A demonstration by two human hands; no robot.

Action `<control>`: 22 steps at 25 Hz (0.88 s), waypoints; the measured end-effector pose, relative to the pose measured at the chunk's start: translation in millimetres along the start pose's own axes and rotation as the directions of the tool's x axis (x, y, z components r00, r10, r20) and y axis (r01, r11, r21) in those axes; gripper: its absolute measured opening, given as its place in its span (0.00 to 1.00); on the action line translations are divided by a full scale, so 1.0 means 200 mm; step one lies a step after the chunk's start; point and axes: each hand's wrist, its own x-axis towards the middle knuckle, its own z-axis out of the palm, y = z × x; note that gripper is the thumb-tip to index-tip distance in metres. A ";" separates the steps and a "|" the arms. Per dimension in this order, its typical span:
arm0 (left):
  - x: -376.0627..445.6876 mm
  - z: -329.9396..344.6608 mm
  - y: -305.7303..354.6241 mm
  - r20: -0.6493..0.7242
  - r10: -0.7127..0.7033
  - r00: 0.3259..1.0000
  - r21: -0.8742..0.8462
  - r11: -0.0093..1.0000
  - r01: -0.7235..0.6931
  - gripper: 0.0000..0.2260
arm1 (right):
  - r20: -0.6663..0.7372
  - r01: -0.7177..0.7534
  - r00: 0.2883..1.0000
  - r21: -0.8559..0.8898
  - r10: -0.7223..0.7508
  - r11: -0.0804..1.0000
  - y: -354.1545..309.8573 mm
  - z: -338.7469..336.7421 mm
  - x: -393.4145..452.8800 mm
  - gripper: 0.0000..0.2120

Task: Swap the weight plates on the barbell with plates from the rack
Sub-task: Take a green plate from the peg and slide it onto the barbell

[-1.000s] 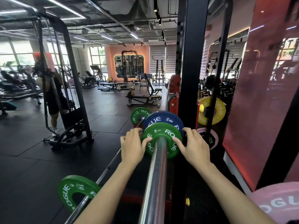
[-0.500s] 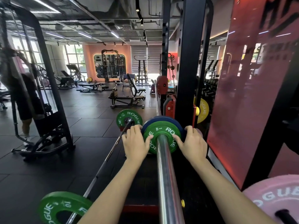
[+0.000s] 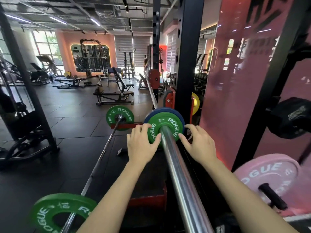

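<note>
Head cam looks down along the chrome barbell sleeve (image 3: 178, 174), which runs from bottom centre up to a small green plate (image 3: 165, 130) w/ a blue plate (image 3: 152, 113) right behind it, both on the sleeve. Blue rim shows only along the top and left edge of the green one.

Left hand (image 3: 141, 145): fingers curled over the green plate's left edge, thumb tip on its face near the sleeve. Right hand (image 3: 198, 143): fingers curled round the right edge, thumb tip at the lower right rim. Both grip the green plate from opposite sides; sleeve runs between the wrists, touching neither.

Room: the long bare stretch of sleeve toward the camera carries nothing else. On the right a black rack upright (image 3: 190, 64) stands just beside the plates, close to the right knuckles; tight there. A pink panel (image 3: 235, 81) fills the side beyond it. Lower right, a pink plate (image 3: 265, 175) on a black peg (image 3: 272, 195), near the right forearm but apart from it. A yellow plate (image 3: 196, 103) peeks out behind the upright.

On the left, open black floor (image 3: 67, 132). A second barbell (image 3: 101, 158) lies on it diagonally, one green plate at its far end (image 3: 119, 117) and one at its near end (image 3: 62, 214), the near one just beside the left forearm. A bench (image 3: 116, 93) sits well apart, further back.
</note>
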 end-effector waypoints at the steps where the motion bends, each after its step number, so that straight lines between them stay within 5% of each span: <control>1: -0.03 -0.03 0.00 -0.001 0.004 1.000 -0.011 1.000 -0.004 0.20 | 0.005 0.003 1.000 0.004 -0.003 1.000 -0.02 -0.03 -0.03 0.20; 13: -0.57 -0.66 0.28 -0.019 -0.038 0.999 0.022 0.999 0.038 0.19 | 0.025 0.020 0.999 0.078 -0.022 0.997 -0.17 -0.66 -0.57 0.18; 22: -1.15 -1.13 0.62 0.089 -0.025 0.996 0.105 0.994 0.016 0.21 | 0.057 -0.003 0.998 0.114 -0.004 0.993 -0.28 -1.17 -1.08 0.21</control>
